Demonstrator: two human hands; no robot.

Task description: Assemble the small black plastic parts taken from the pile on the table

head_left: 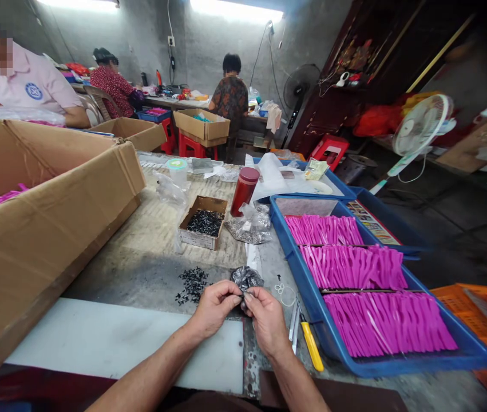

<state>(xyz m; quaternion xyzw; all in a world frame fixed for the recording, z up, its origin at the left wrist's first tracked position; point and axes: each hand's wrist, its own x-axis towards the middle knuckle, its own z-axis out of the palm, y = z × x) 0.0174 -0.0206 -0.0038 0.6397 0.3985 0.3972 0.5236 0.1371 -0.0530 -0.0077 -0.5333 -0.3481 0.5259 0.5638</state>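
Nearby: yellow-handled tool [311, 344] between fingers [257, 305] and tray [315, 315].

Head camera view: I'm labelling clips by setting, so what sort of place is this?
Probably a small hand-assembly workshop: a blue tray holds rows of pink pieces, a small box holds black parts, and other people are at a cluttered bench beyond.

Overexposed tube light [78, 4] at 11 o'clock, second tube [237, 8] at 12, both flaring. Tabletop [153, 217] evenly lit, soft shadow at 8. Glints on black plastic bag [247, 276] at 6. Heavy vignette at 2. Wide-angle stretch on cardboard box [67, 229] at 9; orange crate [479, 320] at 4 soft.
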